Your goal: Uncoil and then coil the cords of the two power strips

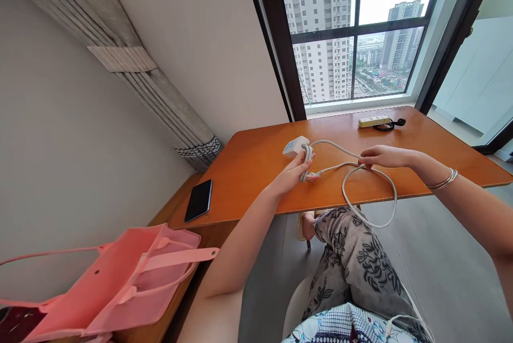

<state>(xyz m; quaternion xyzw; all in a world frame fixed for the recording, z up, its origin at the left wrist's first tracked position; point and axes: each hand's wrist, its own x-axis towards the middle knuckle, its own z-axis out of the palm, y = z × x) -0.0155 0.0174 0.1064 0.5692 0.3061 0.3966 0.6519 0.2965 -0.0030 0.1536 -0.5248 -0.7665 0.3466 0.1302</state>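
Note:
My left hand (pixel 290 174) is closed around a small bundle of coiled white cable (pixel 308 153) above the table. Just behind it is a white power adapter (pixel 295 146), which looks joined to the cable. Two strands run from the bundle across to my right hand (pixel 379 156), whose fingers are pinched on the cable. From there a wide loop droops past the table's front edge, over my knee. More white cable lies at my lap, with a small white connector (pixel 388 327). How it links to the rest is hidden.
On the brown table (pixel 248 172), a black tablet or phone (pixel 199 200) lies at the left. A power strip (pixel 374 122) with a black cord and plug sits near the window. An open pink bag (pixel 132 273) stands at the lower left.

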